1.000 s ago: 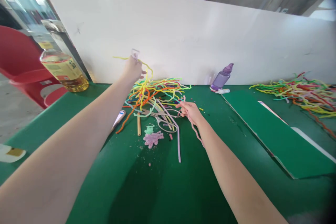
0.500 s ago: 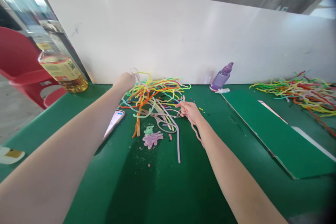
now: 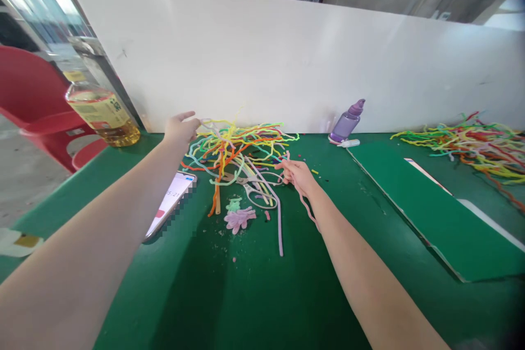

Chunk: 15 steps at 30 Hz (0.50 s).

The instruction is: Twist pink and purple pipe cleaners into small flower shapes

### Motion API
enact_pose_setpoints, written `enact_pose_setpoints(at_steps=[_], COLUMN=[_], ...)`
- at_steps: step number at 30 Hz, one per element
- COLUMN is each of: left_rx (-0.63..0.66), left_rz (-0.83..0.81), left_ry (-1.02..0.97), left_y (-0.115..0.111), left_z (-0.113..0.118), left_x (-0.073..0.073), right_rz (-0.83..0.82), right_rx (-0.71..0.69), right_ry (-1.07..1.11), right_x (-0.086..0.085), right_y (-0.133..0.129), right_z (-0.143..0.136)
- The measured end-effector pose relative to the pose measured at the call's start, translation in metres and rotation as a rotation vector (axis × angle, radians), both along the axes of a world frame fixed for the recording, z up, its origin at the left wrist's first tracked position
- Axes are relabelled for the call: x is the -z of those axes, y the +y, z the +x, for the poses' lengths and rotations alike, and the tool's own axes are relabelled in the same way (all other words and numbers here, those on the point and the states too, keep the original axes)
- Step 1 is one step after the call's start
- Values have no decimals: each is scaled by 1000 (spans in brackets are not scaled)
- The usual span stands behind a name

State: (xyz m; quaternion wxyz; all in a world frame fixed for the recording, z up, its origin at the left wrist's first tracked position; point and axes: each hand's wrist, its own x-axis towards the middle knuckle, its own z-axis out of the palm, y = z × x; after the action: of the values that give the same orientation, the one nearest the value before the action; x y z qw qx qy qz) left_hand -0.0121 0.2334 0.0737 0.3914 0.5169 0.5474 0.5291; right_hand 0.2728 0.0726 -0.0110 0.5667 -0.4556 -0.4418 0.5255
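At the left end of a tangled pile of coloured pipe cleaners point(image 3: 233, 145), my left hand point(image 3: 180, 128) pinches the end of a pale lilac pipe cleaner point(image 3: 209, 126); one finger sticks out. My right hand point(image 3: 298, 175) is closed on a pink pipe cleaner point(image 3: 307, 208), which trails down beside the wrist. Scissors point(image 3: 262, 197) lie between the hands, partly under loose strands. A lilac flower-like pipe cleaner piece point(image 3: 239, 220) and a small mint green piece point(image 3: 233, 205) lie in front of them. One straight lilac pipe cleaner point(image 3: 280, 229) points toward me.
A phone point(image 3: 176, 197) lies beneath my left forearm. An oil bottle point(image 3: 102, 112) stands at the back left, a purple glue bottle point(image 3: 346, 121) by the white partition point(image 3: 262, 60). On the right are a green board point(image 3: 430, 213) and another pipe cleaner pile point(image 3: 479, 145).
My left hand has moved left, drawing at the pile's edge, and more of the phone shows. My right hand stays in place with the pink pipe cleaner.
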Motion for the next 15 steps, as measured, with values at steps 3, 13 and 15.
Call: enact_pose_setpoints(at_steps=[3, 13, 15], left_rx=[5, 391, 448], left_rz=[-46, 19, 53], left_ry=[-128, -127, -85], left_y=[-2, -19, -26], left_z=[0, 17, 28], left_x=[5, 1, -2], right_rz=[0, -3, -2], right_rx=[1, -1, -2], right_ry=[1, 0, 0], right_x=[1, -1, -2], right_y=[0, -1, -1], right_z=[0, 0, -1])
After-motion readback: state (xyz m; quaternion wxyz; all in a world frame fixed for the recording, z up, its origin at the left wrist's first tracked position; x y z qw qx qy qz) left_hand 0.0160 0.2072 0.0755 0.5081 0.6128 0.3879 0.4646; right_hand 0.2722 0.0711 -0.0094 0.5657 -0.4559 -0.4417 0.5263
